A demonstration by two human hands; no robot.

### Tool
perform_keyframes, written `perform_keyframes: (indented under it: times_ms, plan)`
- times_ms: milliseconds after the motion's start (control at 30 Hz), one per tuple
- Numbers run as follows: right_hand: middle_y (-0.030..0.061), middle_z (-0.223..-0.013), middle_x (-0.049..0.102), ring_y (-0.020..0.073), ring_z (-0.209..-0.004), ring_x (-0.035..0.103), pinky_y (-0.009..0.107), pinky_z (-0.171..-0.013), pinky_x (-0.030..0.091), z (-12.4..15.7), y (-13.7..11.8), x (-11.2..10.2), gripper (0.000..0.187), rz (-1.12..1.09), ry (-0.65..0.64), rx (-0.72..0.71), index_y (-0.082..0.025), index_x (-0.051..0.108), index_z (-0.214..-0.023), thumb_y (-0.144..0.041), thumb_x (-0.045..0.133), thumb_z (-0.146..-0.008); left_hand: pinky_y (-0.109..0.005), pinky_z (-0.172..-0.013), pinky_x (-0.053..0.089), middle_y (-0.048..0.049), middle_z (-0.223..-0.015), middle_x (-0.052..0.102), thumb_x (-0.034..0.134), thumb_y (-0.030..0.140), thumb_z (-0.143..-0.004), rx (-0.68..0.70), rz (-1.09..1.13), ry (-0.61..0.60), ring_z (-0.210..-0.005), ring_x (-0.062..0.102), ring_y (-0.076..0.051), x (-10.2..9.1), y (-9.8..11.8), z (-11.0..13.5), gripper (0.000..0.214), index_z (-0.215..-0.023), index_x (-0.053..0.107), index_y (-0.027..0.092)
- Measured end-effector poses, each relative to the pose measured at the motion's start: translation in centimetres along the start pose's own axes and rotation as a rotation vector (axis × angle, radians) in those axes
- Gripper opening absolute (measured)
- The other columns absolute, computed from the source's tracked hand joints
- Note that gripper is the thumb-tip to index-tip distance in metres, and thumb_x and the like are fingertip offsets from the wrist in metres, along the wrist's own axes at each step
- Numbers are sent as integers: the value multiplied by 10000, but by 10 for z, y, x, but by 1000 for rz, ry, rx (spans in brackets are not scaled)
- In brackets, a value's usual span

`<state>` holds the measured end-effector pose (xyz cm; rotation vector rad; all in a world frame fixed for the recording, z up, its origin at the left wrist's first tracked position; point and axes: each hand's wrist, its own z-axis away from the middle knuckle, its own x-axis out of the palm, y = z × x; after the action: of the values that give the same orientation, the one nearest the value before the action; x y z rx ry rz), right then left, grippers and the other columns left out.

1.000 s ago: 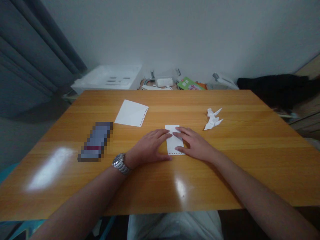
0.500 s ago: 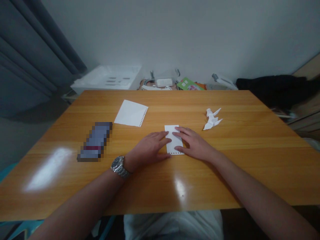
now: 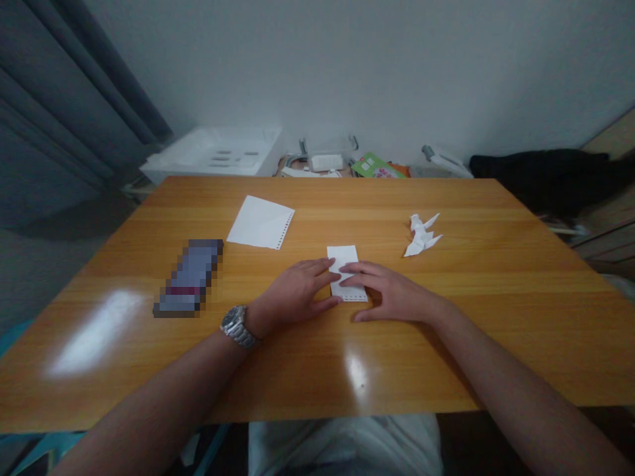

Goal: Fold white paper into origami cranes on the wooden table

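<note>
A small folded sheet of white paper (image 3: 343,254) lies on the wooden table in front of me, its row of punched holes along the near edge. My left hand (image 3: 302,291), with a metal watch (image 3: 239,326) at the wrist, rests its spread fingertips on the paper's left side. From the right, my right hand (image 3: 389,292) lays its fingers across the paper, while its thumb stretches apart just below the near edge. Both hands have their fingers apart. To the right stands or lies a folded white paper figure (image 3: 421,236) with pointed ends.
Another white sheet (image 3: 260,222) with a perforated edge lies flat behind my left hand. A pixelated, phone-shaped object (image 3: 191,277) is left of it. Beyond the wooden table (image 3: 317,383) are a white foam box (image 3: 218,152), a green booklet (image 3: 377,166) and dark cloth (image 3: 546,182).
My right hand has slid nearer to me along the paper, and its thumb has moved off the paper to below its near edge. My left hand stays almost where it was.
</note>
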<state>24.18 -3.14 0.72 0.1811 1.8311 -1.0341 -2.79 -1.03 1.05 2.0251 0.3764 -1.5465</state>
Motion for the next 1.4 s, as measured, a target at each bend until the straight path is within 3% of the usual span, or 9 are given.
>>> perform_keyframes:
  times_ms: [267,433,533,667,1067,1233,1400]
  plan:
    - [101,-1408,636,256,-1331,576,479,-1136,449,-3,-2,3,223,-28,52,37,-253,680,-1149,-320,659,-937,-477,-1134,460,-171,-1503,533,610,622,-924,11,-7,5,-1367,543,-317,-1,-3,1,620,-1373,616,193]
    - [85,-1308,690,237,-1259,619,449,-1098,474,-5,-7,2,120,-44,69,30,-242,665,-1046,-318,600,-979,-442,-1122,482,-130,-1464,583,576,426,-1000,-4,-4,51,-1333,581,-272,4,-6,0,450,-1394,601,211]
    - [84,-1307,687,231,-1247,621,435,-1078,484,-5,-8,2,139,-64,70,41,-240,660,-1037,-329,560,-1001,-417,-1091,512,-117,-1411,629,534,389,-1028,-8,10,69,-1289,616,-255,5,-7,-4,335,-1255,692,200]
    - [85,-1319,674,235,-1217,634,412,-1051,496,-5,-6,2,209,-83,99,54,-248,643,-1138,-374,605,-976,-401,-1074,525,-102,-1345,677,476,367,-1056,-2,32,72,-1258,638,-238,4,-8,-7,333,-1091,755,190]
    - [46,-967,729,202,-864,662,310,-786,474,-9,-7,4,195,-118,240,209,-211,664,-1012,-363,542,-1011,-402,-1005,525,-89,-1225,728,538,323,-1021,-50,98,162,-1107,682,-246,11,-11,-10,252,-1031,751,189]
    - [36,-907,704,190,-813,634,292,-746,448,-10,-2,9,179,-126,302,249,-206,656,-962,-353,559,-995,-361,-847,514,-63,-927,722,546,348,-1014,-124,107,146,-882,665,-221,6,-5,-13,219,-956,671,178]
    - [34,-910,700,193,-808,624,301,-740,448,-14,3,12,159,-118,352,267,-209,665,-983,-345,583,-975,-347,-798,492,-38,-915,678,616,360,-971,-226,130,190,-858,632,-216,10,-6,-16,168,-1001,595,196]
